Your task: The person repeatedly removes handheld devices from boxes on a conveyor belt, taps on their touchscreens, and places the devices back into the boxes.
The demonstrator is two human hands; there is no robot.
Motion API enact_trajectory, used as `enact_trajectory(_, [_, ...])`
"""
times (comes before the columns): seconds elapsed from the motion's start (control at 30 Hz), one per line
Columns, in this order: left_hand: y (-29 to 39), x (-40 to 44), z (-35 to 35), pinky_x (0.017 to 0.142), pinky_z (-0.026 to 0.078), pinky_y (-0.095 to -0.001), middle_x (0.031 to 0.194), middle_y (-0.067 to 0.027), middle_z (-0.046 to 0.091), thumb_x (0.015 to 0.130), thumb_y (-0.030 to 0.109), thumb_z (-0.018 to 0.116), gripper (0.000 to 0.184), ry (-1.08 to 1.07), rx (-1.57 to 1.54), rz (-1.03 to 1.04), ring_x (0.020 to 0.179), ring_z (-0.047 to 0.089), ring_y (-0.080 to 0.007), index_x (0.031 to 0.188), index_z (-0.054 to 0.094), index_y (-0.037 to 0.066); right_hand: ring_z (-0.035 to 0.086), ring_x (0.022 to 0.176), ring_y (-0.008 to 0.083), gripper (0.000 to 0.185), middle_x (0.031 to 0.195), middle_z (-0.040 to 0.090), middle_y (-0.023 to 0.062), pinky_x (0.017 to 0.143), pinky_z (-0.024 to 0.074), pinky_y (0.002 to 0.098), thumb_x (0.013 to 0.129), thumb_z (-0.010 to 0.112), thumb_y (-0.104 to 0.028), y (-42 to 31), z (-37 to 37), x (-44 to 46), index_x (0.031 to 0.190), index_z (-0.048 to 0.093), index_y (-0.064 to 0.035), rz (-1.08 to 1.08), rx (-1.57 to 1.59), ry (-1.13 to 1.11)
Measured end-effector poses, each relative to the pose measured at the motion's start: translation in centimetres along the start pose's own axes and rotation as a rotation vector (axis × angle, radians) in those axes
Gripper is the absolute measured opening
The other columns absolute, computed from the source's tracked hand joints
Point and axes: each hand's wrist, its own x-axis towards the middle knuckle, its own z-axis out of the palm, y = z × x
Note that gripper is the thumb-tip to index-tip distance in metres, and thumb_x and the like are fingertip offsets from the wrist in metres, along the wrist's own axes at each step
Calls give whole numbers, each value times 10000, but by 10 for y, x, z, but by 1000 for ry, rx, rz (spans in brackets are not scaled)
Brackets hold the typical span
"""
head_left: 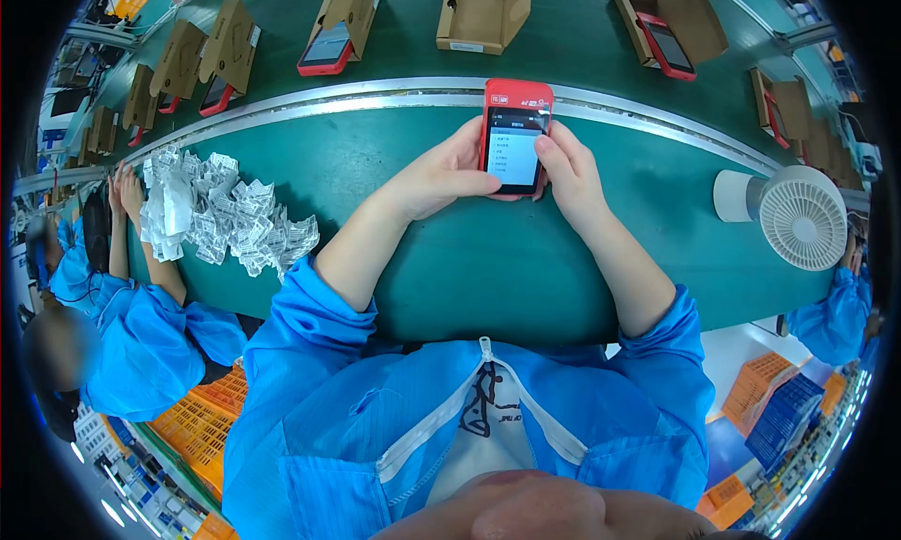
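Observation:
A red handheld device (517, 146) with a lit screen showing a list is held upright above the green table, near the metal rail. My left hand (445, 172) grips its left side, with the thumb at the lower left of the screen. My right hand (569, 171) is around its right side, its thumb on the screen's right edge. The fingers behind the device are hidden.
Crumpled printed paper strips (230, 212) lie on the left of the table (460, 268). A white fan (802, 217) stands at the right. Beyond the metal rail (394, 91) are open cardboard boxes (483, 15) and more red devices. Co-workers (141, 343) sit at both sides.

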Motion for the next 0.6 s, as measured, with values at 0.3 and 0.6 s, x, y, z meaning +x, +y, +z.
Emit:
enact_trajectory(0.3, [12, -5, 7, 1075, 298, -510, 1445, -119, 296, 805, 463, 523, 850, 24, -230, 172, 1327, 337, -298, 1470, 122, 118, 612, 969, 360, 931, 1280, 417, 244, 820, 518, 387, 712, 749, -363, -6, 39, 0, 1387, 225, 6, -305, -752, 184])
enact_trajectory(0.6, [15, -1, 4, 1078, 256, -481, 1492, -114, 253, 847, 540, 452, 861, 111, -74, 279, 1364, 278, -272, 1497, 64, 130, 651, 925, 340, 749, 1003, 626, 248, 777, 523, 384, 744, 688, -407, -42, 46, 78, 1178, 402, 132, -73, -419, 375])
